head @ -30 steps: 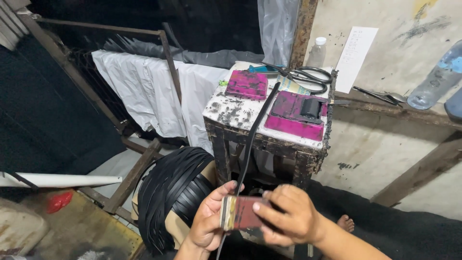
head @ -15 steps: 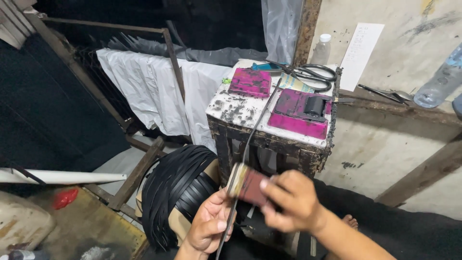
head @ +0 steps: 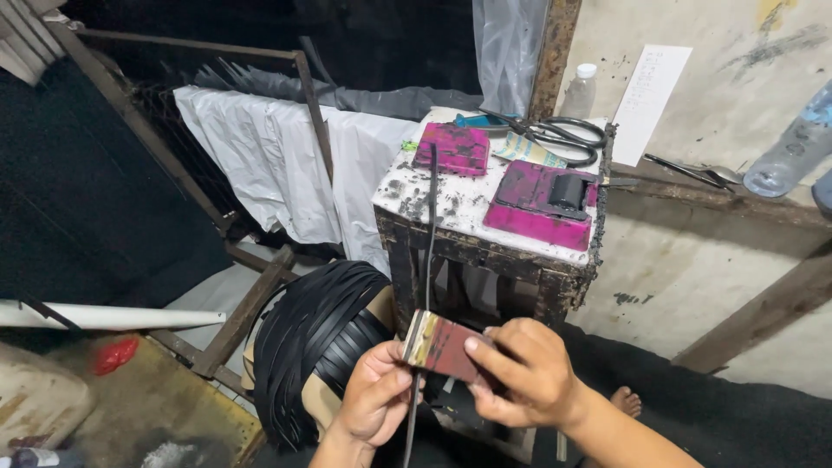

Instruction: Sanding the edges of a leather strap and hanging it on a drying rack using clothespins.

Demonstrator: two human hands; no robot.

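— Presently, what do the hands hold?
— Left hand (head: 374,400) and right hand (head: 524,374) pinch a dark-red block (head: 444,346) around a black strip (head: 428,260) — below the tabletop's (head: 468,208) front edge.

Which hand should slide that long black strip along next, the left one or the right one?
Probably the left hand. It pinches the black strip just below the small reddish block, so it can feed it. The right hand is busy gripping the block against the strip.

Both hands (head: 373,403) bare, forearms unsleeved (a bare foot (head: 626,400) too).
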